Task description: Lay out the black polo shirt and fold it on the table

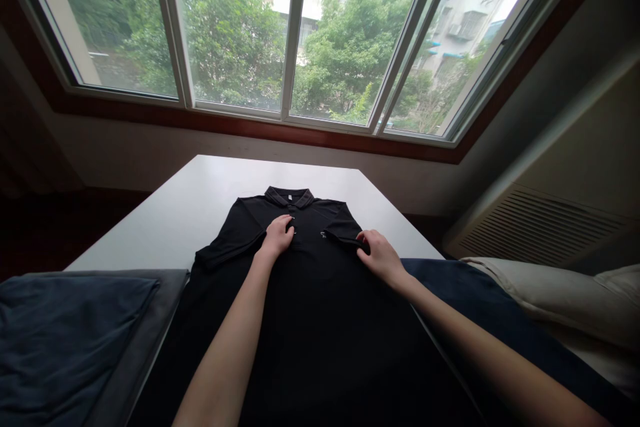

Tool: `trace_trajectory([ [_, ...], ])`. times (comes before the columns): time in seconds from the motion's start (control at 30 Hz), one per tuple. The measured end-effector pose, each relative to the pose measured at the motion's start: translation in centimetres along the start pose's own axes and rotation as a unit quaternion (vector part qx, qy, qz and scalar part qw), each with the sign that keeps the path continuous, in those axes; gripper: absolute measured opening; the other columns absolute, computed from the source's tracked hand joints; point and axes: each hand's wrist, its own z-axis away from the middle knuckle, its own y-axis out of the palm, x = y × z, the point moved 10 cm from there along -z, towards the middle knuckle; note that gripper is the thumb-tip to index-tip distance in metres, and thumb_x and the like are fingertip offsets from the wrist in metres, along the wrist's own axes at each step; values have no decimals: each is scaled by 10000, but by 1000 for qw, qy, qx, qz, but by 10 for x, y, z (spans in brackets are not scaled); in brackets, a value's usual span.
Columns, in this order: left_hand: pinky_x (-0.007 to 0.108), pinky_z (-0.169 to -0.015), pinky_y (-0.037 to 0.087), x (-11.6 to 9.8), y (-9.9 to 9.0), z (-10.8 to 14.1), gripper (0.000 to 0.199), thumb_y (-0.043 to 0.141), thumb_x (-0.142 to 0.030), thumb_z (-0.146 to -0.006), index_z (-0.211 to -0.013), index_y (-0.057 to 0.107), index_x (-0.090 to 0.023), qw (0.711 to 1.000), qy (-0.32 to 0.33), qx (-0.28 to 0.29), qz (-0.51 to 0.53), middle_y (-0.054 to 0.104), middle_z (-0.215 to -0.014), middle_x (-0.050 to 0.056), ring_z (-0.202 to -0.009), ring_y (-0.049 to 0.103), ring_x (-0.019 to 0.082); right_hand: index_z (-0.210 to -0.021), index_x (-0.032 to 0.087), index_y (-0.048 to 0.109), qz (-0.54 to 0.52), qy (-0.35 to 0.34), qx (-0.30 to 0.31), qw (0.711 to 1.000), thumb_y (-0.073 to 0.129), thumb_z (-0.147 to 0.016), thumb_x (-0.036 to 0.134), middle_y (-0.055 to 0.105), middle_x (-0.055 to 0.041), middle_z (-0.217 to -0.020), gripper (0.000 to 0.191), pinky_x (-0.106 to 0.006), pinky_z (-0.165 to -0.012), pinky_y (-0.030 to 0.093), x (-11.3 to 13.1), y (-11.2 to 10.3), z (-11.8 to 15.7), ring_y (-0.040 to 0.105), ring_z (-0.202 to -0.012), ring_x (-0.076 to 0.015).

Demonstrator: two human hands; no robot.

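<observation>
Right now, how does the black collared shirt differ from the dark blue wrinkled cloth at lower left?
The black collared shirt lies spread, collar visible; the dark blue wrinkled cloth lies on grey cloth, no collar showing. The left hand and right hand are at the shirt; neither is at the blue cloth. Shirt and blue cloth are both dark.

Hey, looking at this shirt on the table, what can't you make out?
All in the head view:
- Bottom of the shirt: cut off by the lower edge.
- Writing on the collar label: too small to read.
- Chest mark: too small to make out.
- Cloth under the left hand: hidden by that hand.
- Far side of the blue cloth: cut off by the left edge.
</observation>
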Motion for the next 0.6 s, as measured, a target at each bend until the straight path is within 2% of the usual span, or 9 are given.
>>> trace_trajectory([
  [0.13,362,-1112,376,0,0,1,353,556,-154,-869,-1209,629,-95,1000,0,1,-3,586,-1315,147,-1247,529,245,-881,207,548,15,16,5,1000,540,-858,230,596,-39,-868,34,-288,-693,412,3,-1,-3,576,-829,-206],
  [0.33,354,-1111,378,1,0,1,349,559,-152,-864,-1203,634,-111,1000,2,-1,-2,586,-1316,140,-1250,528,239,-902,207,575,102,8,24,994,502,-930,238,658,-66,-917,84,-292,-640,375,14,6,-9,617,-837,-225],
  [0.5,349,-1114,375,0,-1,1,348,565,-148,-859,-1198,635,-108,1000,4,-3,4,590,-1310,139,-1250,529,236,-901,217,562,66,77,13,995,442,-975,288,679,-56,-875,158,-275,-578,346,9,9,-14,632,-760,-204],
  [0.6,343,-1115,372,-1,-1,0,354,563,-147,-858,-1201,632,-93,1000,3,-2,5,588,-1310,148,-1249,528,237,-933,216,570,43,49,28,997,466,-962,264,673,-54,-913,118,-273,-621,386,21,15,-13,633,-804,-204],
])
